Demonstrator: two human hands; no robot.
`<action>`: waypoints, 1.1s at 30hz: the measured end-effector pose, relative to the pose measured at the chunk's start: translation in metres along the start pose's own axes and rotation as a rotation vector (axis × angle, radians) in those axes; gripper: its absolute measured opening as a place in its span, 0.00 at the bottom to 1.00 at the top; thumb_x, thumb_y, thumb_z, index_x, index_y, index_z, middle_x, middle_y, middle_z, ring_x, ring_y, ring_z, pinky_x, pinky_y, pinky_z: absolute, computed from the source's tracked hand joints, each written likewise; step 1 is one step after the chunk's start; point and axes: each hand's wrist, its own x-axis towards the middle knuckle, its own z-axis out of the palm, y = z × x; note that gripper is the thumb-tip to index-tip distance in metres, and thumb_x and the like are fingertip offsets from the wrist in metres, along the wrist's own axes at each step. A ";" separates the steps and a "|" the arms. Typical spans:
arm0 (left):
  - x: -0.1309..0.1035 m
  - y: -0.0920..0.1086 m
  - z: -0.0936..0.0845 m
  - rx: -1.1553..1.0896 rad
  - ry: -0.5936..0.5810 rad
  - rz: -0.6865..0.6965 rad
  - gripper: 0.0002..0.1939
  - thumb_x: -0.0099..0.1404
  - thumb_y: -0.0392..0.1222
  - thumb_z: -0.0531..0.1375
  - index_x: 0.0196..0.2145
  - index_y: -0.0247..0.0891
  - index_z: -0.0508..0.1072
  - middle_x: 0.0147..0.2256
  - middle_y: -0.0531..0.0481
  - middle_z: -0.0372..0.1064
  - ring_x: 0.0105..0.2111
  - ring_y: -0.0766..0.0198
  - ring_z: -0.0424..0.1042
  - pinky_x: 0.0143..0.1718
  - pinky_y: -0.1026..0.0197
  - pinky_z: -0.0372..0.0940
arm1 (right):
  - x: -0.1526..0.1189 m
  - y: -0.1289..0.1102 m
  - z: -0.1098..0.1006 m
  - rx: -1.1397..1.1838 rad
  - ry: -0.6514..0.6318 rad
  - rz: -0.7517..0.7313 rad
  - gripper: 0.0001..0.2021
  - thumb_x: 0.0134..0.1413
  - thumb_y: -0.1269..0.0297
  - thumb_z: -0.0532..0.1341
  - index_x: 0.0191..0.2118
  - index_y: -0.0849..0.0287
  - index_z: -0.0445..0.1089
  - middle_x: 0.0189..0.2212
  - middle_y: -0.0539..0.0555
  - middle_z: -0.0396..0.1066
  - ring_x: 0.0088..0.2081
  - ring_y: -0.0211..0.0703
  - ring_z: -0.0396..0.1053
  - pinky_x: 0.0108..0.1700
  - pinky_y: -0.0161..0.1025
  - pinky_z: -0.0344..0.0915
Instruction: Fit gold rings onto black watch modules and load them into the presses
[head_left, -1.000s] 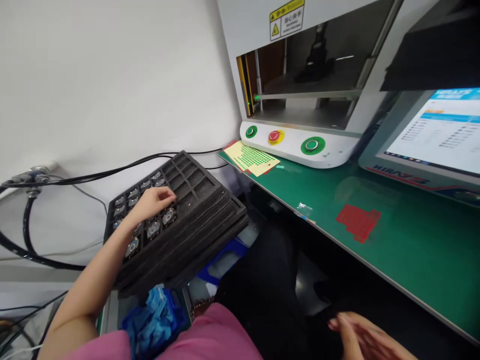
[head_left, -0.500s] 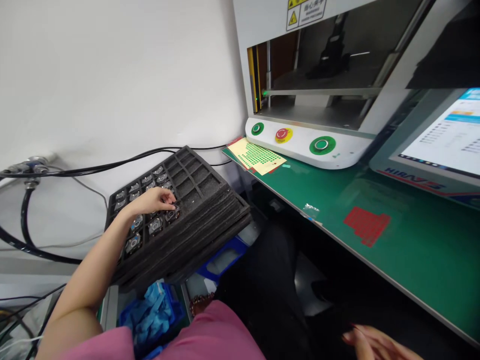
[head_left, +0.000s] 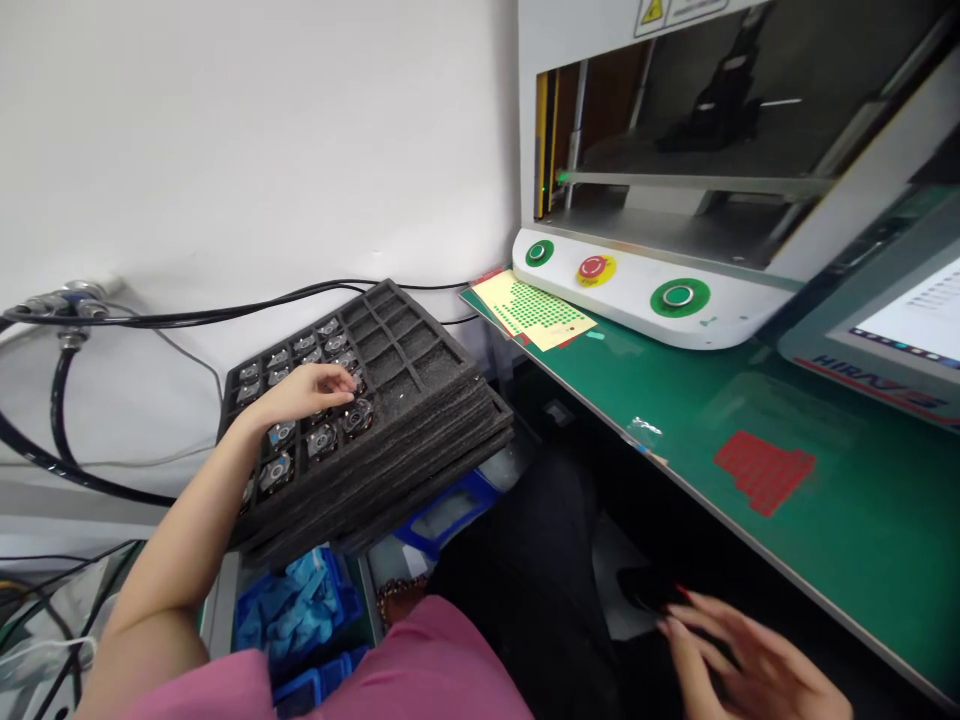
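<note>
My left hand (head_left: 311, 390) reaches over the black foam tray (head_left: 431, 375) on top of a stack. Its fingers are curled together by the row behind the front-right part. What they hold, if anything, is hidden. Small round-centred metal-and-black parts, like little motors or lens modules, fill the tray's left cells. One such part (head_left: 358, 418) lies just in front of my fingertips. At the lower right, my right hand (head_left: 750, 655) hovers by the bench edge above my dark trousers. Its fingers are apart and nothing shows in them.
A press machine (head_left: 652, 290) with two green buttons and a red stop stands on the green bench (head_left: 862, 530). Near it are a screen (head_left: 900, 330), a yellow dotted sheet (head_left: 536, 312) and a red sheet (head_left: 765, 470). Blue bins (head_left: 345, 595) sit below; cables (head_left: 300, 300) run behind.
The view has shifted, moving the machine to the right. My left hand has drawn slightly back from the front-right part. My right hand has come further into view, its fingers spread more.
</note>
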 end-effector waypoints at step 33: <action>0.073 -0.057 -0.001 -0.029 -0.128 0.300 0.04 0.53 0.38 0.65 0.24 0.34 0.76 0.24 0.53 0.73 0.25 0.68 0.68 0.29 0.67 0.58 | 0.015 -0.143 0.310 0.018 -1.034 -0.435 0.21 0.45 0.78 0.57 0.47 0.56 0.62 0.57 0.60 0.55 0.36 0.34 0.69 0.30 0.33 0.74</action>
